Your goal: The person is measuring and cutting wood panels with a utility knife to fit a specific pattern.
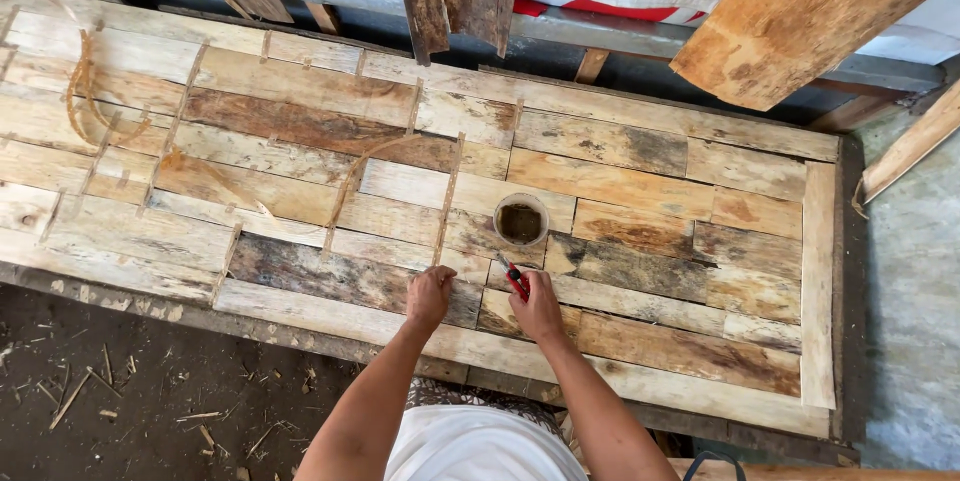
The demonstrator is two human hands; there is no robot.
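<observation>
A large panel of patched wooden boards [640, 156] lies flat before me. My left hand [430, 296] rests curled on a dark board near the front edge, with nothing visible in it. Just to its right, my right hand [540, 309] grips a red utility knife [515, 279], its tip on a seam between boards. A small round container [521, 220] with dark contents stands on the panel just behind the knife. Thin wooden strips [447, 199] lie along several seams.
Loose planks [810, 11] lean against the wall behind the panel. Curled thin strips [80, 91] lie at the panel's left end. The dirt floor [130, 391] at lower left is littered with splinters. A concrete floor [910, 321] lies to the right.
</observation>
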